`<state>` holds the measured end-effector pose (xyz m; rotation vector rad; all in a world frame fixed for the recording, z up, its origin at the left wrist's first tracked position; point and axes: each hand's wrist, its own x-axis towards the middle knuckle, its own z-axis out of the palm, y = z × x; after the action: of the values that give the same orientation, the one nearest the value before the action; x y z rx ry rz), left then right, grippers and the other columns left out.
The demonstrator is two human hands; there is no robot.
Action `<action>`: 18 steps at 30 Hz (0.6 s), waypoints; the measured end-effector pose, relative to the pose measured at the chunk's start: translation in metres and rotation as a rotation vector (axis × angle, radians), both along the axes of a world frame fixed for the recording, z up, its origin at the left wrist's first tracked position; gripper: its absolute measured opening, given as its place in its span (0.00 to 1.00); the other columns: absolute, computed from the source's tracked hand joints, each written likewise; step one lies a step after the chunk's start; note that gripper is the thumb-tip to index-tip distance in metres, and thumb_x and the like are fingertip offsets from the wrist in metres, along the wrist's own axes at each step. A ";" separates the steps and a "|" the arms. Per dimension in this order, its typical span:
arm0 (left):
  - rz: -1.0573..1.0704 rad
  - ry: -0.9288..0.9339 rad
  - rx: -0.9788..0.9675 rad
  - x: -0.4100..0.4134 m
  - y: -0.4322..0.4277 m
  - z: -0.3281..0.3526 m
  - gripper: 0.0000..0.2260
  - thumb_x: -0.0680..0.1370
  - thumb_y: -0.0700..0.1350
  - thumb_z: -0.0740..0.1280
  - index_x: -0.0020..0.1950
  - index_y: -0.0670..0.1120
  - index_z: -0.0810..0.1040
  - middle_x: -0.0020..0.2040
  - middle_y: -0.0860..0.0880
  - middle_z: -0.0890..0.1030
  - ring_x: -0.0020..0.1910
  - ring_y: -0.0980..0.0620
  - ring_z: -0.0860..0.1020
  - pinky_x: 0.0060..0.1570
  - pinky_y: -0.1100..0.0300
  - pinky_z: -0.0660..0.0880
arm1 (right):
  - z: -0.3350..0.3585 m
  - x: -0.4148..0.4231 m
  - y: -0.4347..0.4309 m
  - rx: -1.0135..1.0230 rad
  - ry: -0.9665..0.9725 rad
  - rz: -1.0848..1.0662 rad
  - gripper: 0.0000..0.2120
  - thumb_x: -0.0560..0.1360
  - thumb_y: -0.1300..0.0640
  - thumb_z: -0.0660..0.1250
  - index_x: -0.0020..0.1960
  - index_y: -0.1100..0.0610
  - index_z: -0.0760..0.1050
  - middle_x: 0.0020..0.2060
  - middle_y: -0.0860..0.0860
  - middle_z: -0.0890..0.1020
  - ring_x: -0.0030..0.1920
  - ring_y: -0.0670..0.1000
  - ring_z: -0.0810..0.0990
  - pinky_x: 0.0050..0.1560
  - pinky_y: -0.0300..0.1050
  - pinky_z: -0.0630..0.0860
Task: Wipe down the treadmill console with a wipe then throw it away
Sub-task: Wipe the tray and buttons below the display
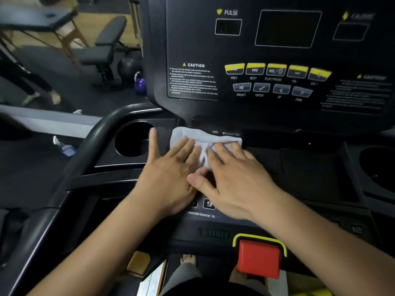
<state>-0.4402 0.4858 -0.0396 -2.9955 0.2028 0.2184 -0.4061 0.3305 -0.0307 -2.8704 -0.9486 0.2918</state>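
Both hands flat on the wipe (205,135), low on the treadmill console (192,39).
I have my left hand (168,174) and right hand (233,184) side by side, fingers straight and spread, pressing the white wipe onto the ledge under the button panel, just right of the round cup holder (132,139); the red stop button (258,259) sits nearer me.

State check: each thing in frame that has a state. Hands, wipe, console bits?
wipe: spread flat on the console, pressed under both hands
left hand: open, straight fingers on the wipe's left part
right hand: open, fingers flat on the wipe's right part
main screen: dark
green display: faintly lit
red stop button: in its yellow-edged mount; pressed or not, cannot tell
left cup holder: nothing visible inside
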 end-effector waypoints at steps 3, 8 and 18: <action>-0.046 0.005 -0.037 -0.001 0.018 0.001 0.37 0.75 0.60 0.30 0.80 0.49 0.52 0.81 0.51 0.55 0.80 0.50 0.45 0.67 0.31 0.29 | -0.007 0.000 0.022 0.028 -0.014 0.008 0.49 0.69 0.29 0.30 0.76 0.59 0.58 0.75 0.53 0.63 0.76 0.53 0.55 0.75 0.53 0.52; -0.130 0.016 -0.062 0.010 -0.006 -0.001 0.39 0.73 0.59 0.31 0.80 0.46 0.55 0.80 0.45 0.56 0.80 0.47 0.49 0.73 0.36 0.37 | -0.002 0.006 -0.003 -0.040 0.001 -0.029 0.45 0.71 0.29 0.32 0.78 0.54 0.54 0.78 0.48 0.59 0.77 0.48 0.52 0.76 0.60 0.47; -0.069 -0.043 -0.083 0.007 0.036 0.001 0.33 0.76 0.61 0.43 0.76 0.49 0.67 0.76 0.47 0.67 0.77 0.49 0.62 0.73 0.37 0.53 | -0.001 0.011 0.038 0.054 0.080 0.013 0.45 0.73 0.29 0.36 0.78 0.57 0.56 0.78 0.51 0.59 0.78 0.49 0.52 0.76 0.58 0.47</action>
<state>-0.4327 0.5223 -0.0383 -3.0654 0.3179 0.1418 -0.3948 0.3684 -0.0316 -2.7824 -0.9456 0.3738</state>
